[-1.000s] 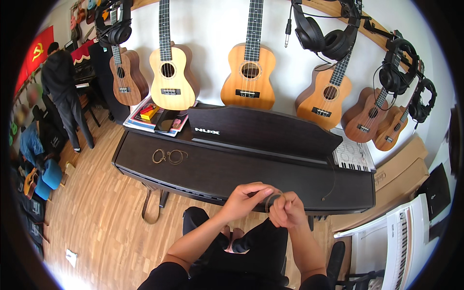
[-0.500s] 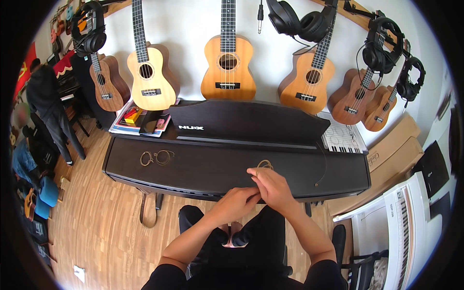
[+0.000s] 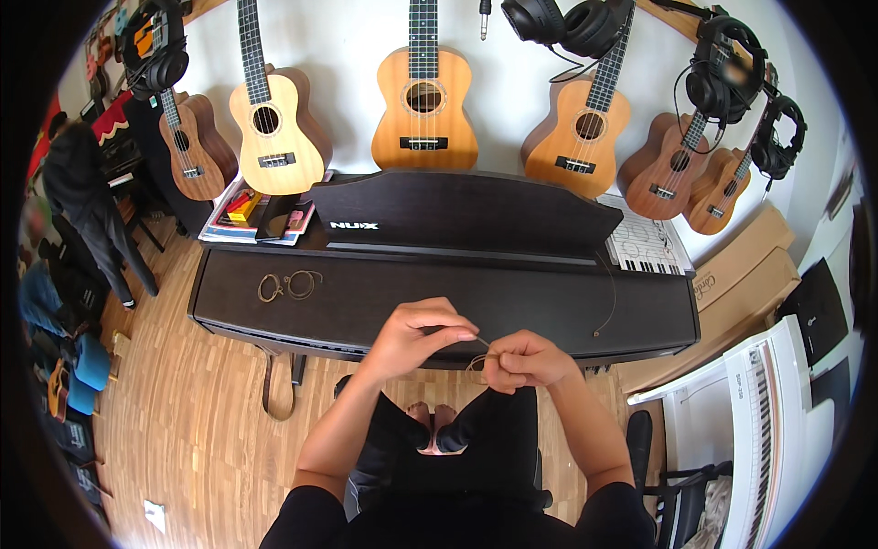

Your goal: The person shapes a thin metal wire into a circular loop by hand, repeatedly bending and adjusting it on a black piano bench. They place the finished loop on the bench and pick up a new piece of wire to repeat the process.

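Note:
A thin coiled instrument string (image 3: 475,363) is between my two hands, over the front edge of a closed dark piano lid (image 3: 412,291). My left hand (image 3: 416,337) pinches a short taut stretch of it between thumb and fingers. The right hand (image 3: 528,360) is closed round the string, and part of the coil shows below its fingers. Two more string coils, one smaller (image 3: 269,288) and one larger (image 3: 303,285), lie side by side on the lid's left part. Toward the right end lies a loose, uncoiled string (image 3: 614,297) with a small end piece.
Several ukuleles (image 3: 423,110) and headphones (image 3: 585,27) hang along the wall behind the piano. Books with a phone (image 3: 277,218) rest at its left end, printed sheets (image 3: 645,240) at its right. Cardboard boxes (image 3: 745,274) and a white keyboard (image 3: 759,430) stand right. A person (image 3: 87,201) stands far left.
My left hand has risen and moved left, away from the right hand, with string stretched between them. The right hand has shifted down and right, and the coil now shows lower.

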Motion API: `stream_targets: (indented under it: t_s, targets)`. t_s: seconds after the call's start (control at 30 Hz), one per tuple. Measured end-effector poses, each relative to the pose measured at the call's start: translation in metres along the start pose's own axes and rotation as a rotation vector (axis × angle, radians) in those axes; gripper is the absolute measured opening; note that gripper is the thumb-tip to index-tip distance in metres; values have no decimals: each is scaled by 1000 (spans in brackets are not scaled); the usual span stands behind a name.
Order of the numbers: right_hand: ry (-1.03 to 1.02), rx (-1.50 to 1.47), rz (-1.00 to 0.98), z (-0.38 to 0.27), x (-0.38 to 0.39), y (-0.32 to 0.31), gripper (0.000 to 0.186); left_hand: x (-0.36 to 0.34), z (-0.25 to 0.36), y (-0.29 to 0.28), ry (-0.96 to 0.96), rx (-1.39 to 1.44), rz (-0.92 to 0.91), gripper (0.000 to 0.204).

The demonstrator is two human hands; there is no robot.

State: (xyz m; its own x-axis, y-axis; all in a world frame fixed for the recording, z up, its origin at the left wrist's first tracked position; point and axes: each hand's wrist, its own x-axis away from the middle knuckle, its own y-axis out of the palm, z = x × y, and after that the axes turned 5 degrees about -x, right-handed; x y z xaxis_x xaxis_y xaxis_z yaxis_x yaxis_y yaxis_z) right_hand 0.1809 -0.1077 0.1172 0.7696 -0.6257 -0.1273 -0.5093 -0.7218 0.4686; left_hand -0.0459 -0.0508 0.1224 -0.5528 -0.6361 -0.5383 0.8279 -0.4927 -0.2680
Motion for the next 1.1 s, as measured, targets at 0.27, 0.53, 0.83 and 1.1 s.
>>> stream_targets:
  t_s: [0.27,0.53,0.83,1.1]
  targets:
    - [-516,-169,347,23,-38,2,25,8,-31,47,-139,38,395,22]
    - [-496,-320,352,29,-38,-18,26,11,-37,39,35,-581,325,26]
    - [-480,-295,414,31,-34,-33,29,11,-40,23,-590,447,15,32]
    - [-425,-315,454,35,-33,-36,28,12,-42,25,-584,609,39,35]
